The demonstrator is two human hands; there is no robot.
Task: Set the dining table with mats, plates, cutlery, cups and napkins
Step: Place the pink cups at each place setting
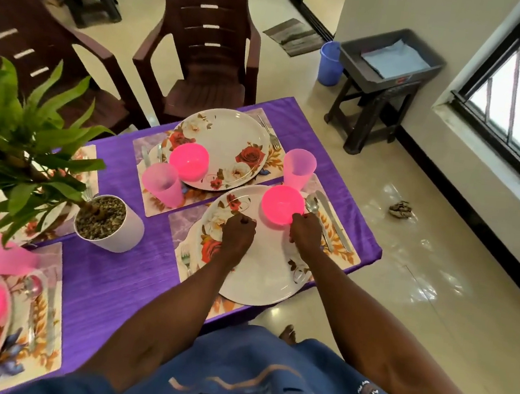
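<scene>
A pink bowl point(282, 204), nothing seen inside, is set on the near floral plate point(264, 262), gripped at its rim by the right hand point(306, 233). The left hand point(238, 231) is curled above the plate; whether anything is held cannot be told. A pink cup point(298, 169) stands just beyond. Pebbles fill the white plant pot point(110, 223).
</scene>
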